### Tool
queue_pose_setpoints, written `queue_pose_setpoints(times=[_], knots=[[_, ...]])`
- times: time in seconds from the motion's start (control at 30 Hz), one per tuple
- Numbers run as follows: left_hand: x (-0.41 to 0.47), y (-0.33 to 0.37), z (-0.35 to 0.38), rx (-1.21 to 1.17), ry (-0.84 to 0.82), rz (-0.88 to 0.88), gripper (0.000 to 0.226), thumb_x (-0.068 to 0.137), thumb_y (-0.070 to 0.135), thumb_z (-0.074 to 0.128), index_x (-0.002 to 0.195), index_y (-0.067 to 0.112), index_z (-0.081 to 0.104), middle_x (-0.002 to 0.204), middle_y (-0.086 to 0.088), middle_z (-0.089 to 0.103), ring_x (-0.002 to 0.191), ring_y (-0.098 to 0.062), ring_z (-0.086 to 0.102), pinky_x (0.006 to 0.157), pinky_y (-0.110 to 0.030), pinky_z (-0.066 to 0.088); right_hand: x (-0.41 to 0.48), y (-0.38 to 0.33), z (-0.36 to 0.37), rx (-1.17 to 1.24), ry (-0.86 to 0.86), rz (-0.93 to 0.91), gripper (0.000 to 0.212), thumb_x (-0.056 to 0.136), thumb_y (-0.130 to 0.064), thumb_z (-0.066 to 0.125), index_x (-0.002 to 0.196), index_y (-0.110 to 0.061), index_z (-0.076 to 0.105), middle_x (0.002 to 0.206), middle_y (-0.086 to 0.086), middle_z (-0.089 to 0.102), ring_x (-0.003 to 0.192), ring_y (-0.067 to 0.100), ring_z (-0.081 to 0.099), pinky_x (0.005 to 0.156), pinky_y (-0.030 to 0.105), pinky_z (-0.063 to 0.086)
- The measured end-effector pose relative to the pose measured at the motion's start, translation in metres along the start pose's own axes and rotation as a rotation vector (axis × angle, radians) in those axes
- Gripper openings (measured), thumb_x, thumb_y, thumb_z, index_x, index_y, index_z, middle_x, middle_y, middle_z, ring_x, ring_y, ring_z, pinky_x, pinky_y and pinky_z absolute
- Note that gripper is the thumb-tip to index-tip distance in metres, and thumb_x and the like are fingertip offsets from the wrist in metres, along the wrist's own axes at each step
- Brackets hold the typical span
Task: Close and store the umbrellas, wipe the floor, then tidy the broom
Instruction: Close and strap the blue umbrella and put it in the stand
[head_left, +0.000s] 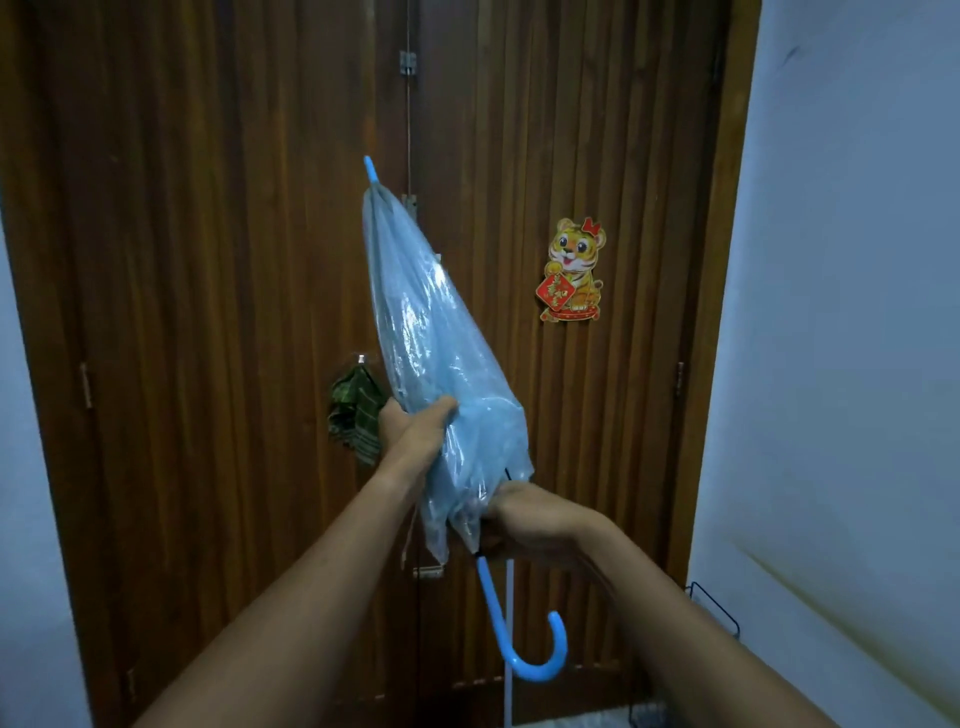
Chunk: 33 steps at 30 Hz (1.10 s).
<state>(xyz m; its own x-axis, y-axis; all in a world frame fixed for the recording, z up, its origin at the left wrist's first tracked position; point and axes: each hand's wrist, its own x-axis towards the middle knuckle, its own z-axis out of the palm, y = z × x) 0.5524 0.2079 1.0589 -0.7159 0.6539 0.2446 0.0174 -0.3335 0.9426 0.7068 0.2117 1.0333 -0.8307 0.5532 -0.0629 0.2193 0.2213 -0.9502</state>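
Note:
A light blue see-through umbrella (431, 353) is folded and held up in front of me, tip pointing up and to the left. Its blue hooked handle (524, 644) hangs at the bottom. My left hand (415, 431) grips the gathered canopy about two thirds of the way down. My right hand (535, 519) is closed around the lower end of the canopy, just above the handle. No other umbrella and no broom are in view.
A brown wooden double door (208, 312) fills the view, with a tiger sticker (574, 270) on its right leaf. A green checked cloth (353, 415) hangs from a hook. A white pole (509, 639) stands behind the handle. A black wire rack (717, 613) sits low right by the wall.

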Motion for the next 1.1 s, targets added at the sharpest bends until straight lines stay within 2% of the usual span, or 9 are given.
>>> queue_pose_setpoints(times=[0.1, 0.3, 0.4, 0.5, 0.7, 0.83, 0.93, 1.0, 1.1], knots=[[0.005, 0.005, 0.002, -0.014, 0.038, 0.044, 0.041, 0.069, 0.018, 0.075, 0.108, 0.009, 0.069, 0.096, -0.005, 0.076, 0.082, -0.02, 0.074, 0.074, -0.035, 0.061, -0.01, -0.01, -0.011, -0.175, 0.125, 0.0, 0.025, 0.096, -0.008, 0.048, 0.084, -0.019, 0.066, 0.069, -0.005, 0.063, 0.068, 0.012, 0.059, 0.076, 0.036, 0.051], [0.007, 0.004, 0.003, -0.076, 0.045, -0.022, 0.049, 0.074, 0.021, 0.075, 0.12, 0.009, 0.062, 0.107, -0.007, 0.073, 0.091, -0.022, 0.072, 0.085, -0.041, 0.06, -0.032, -0.046, -0.027, -0.582, 1.048, -0.403, 0.027, 0.087, -0.049, 0.065, 0.106, -0.031, 0.072, 0.098, -0.014, 0.073, 0.092, 0.003, 0.068, 0.079, 0.03, 0.058], [-0.011, 0.005, 0.012, -0.093, -0.038, 0.02, 0.032, 0.084, 0.012, 0.07, 0.116, 0.009, 0.066, 0.099, -0.007, 0.075, 0.079, -0.017, 0.074, 0.066, -0.028, 0.059, -0.009, -0.049, -0.046, -0.647, 0.709, -0.265, 0.111, 0.065, -0.065, 0.079, 0.156, -0.03, 0.024, 0.156, -0.001, 0.039, 0.141, 0.021, 0.04, 0.112, 0.047, 0.041], [-0.028, 0.01, 0.027, -0.284, -0.288, -0.123, 0.03, 0.092, 0.018, 0.063, 0.119, 0.007, 0.064, 0.104, -0.017, 0.075, 0.091, -0.03, 0.075, 0.083, -0.045, 0.061, 0.013, -0.041, -0.052, -0.657, 0.417, -0.104, 0.147, 0.054, -0.045, 0.094, 0.156, -0.037, -0.011, 0.158, 0.006, 0.03, 0.14, 0.028, 0.039, 0.112, 0.048, 0.042], [-0.022, 0.02, 0.013, 0.168, -0.47, -0.233, 0.063, 0.071, 0.05, 0.067, 0.123, 0.016, 0.064, 0.105, -0.007, 0.074, 0.087, -0.022, 0.071, 0.076, -0.038, 0.056, 0.029, -0.023, -0.061, -0.705, 0.427, -0.089, 0.104, 0.065, -0.023, 0.084, 0.143, -0.044, 0.017, 0.126, 0.006, 0.055, 0.104, 0.027, 0.064, 0.082, 0.048, 0.061], [-0.03, 0.027, -0.005, 1.103, -0.15, 0.475, 0.048, 0.066, 0.057, 0.067, 0.105, 0.027, 0.068, 0.096, 0.005, 0.07, 0.087, -0.019, 0.065, 0.073, -0.035, 0.051, 0.026, -0.042, -0.08, -1.026, 0.563, -0.059, 0.063, 0.074, -0.023, 0.071, 0.129, -0.042, 0.046, 0.109, -0.006, 0.067, 0.093, 0.017, 0.065, 0.078, 0.04, 0.057], [-0.039, 0.028, -0.015, 1.461, 0.005, 0.912, 0.087, 0.061, 0.058, 0.077, 0.136, 0.027, 0.044, 0.13, -0.005, 0.049, 0.122, -0.026, 0.046, 0.095, -0.043, 0.039, 0.018, -0.074, -0.082, -1.342, 0.438, -0.028, 0.037, 0.084, -0.021, 0.066, 0.119, -0.032, 0.059, 0.101, -0.007, 0.066, 0.088, 0.012, 0.061, 0.073, 0.03, 0.052], [-0.033, 0.016, -0.015, 1.579, -0.161, 0.835, 0.112, 0.052, 0.068, 0.08, 0.144, 0.027, 0.031, 0.14, -0.008, 0.043, 0.132, -0.029, 0.04, 0.104, -0.047, 0.034, 0.016, -0.093, -0.069, -1.543, 0.336, -0.048, 0.03, 0.084, -0.021, 0.066, 0.114, -0.026, 0.061, 0.091, -0.007, 0.06, 0.086, 0.014, 0.059, 0.073, 0.031, 0.049], [-0.021, -0.002, -0.016, 1.225, -0.314, 0.542, 0.086, 0.054, 0.057, 0.083, 0.124, 0.03, 0.041, 0.109, -0.001, 0.066, 0.098, -0.028, 0.065, 0.081, -0.041, 0.054, 0.021, -0.113, -0.053, -1.758, 0.334, -0.201, 0.018, 0.083, -0.019, 0.063, 0.097, -0.028, 0.057, 0.085, -0.004, 0.054, 0.098, 0.023, 0.061, 0.092, 0.042, 0.04]])
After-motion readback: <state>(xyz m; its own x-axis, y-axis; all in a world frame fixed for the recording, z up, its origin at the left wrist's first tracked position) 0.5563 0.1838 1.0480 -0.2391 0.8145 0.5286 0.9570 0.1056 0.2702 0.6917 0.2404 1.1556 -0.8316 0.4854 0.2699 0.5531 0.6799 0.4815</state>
